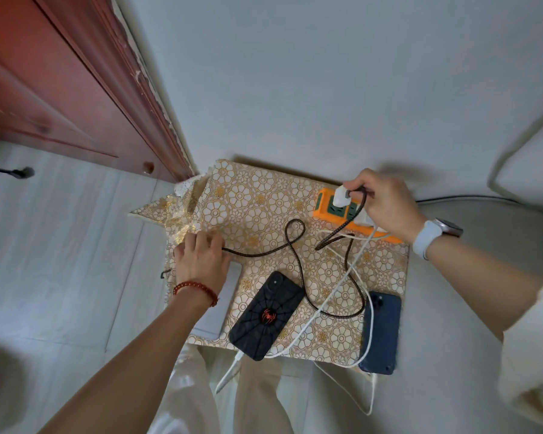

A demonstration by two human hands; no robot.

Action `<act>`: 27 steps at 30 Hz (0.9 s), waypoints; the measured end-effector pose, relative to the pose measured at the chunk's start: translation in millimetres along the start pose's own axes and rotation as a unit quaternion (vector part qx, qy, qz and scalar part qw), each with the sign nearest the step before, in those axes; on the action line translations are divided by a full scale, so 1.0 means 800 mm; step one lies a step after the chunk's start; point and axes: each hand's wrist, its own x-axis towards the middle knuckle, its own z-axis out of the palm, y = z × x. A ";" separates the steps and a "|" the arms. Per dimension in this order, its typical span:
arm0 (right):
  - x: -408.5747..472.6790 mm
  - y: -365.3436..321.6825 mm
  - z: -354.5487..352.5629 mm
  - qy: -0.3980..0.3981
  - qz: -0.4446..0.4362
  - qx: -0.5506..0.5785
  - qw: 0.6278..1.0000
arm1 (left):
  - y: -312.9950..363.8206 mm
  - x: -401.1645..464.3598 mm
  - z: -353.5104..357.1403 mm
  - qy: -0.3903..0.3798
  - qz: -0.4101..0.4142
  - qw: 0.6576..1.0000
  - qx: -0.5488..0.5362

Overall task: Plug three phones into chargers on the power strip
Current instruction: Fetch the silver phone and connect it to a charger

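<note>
An orange power strip (323, 211) lies at the table's far right. My right hand (386, 202) pinches a white charger block (340, 197) just above its green sockets. A black braided cable (295, 249) runs from that block across the table to my left hand (198, 261), which grips its free end. Below my left hand lies a white phone (220, 311), partly hidden by my wrist. A black phone with a red spider (265, 316) rests in the middle. At the right edge a dark blue phone (381, 330) lies face down. White cables (336, 292) cross the table.
The small table has a gold floral cloth (264, 195), bunched at its left corner. A red wooden door (60, 89) stands at the left, a white wall behind. A grey rounded seat (483, 220) sits at the right. One white cable end hangs over the front edge.
</note>
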 end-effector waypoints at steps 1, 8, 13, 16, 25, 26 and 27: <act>-0.002 0.003 -0.003 -0.004 0.006 0.009 1.000 | 0.004 -0.001 0.002 0.000 0.001 1.000 0.006; -0.016 0.014 -0.016 -0.024 0.004 0.034 0.999 | 0.019 0.001 0.003 0.013 -0.013 1.000 0.010; -0.020 0.015 -0.008 0.000 0.037 0.075 0.997 | 0.020 -0.001 -0.001 0.026 -0.020 0.999 -0.023; -0.018 0.021 0.004 0.016 0.052 0.055 0.997 | 0.017 0.001 -0.002 0.039 -0.033 0.998 -0.042; -0.027 0.021 0.005 0.018 0.021 -0.060 0.998 | 0.018 -0.010 -0.004 0.035 -0.036 0.996 -0.080; -0.025 0.020 0.006 0.016 0.018 -0.076 0.997 | 0.020 -0.009 -0.004 0.036 -0.036 0.995 -0.081; -0.024 0.018 0.008 0.011 0.016 -0.089 0.996 | 0.022 -0.008 -0.004 0.038 -0.034 0.995 -0.083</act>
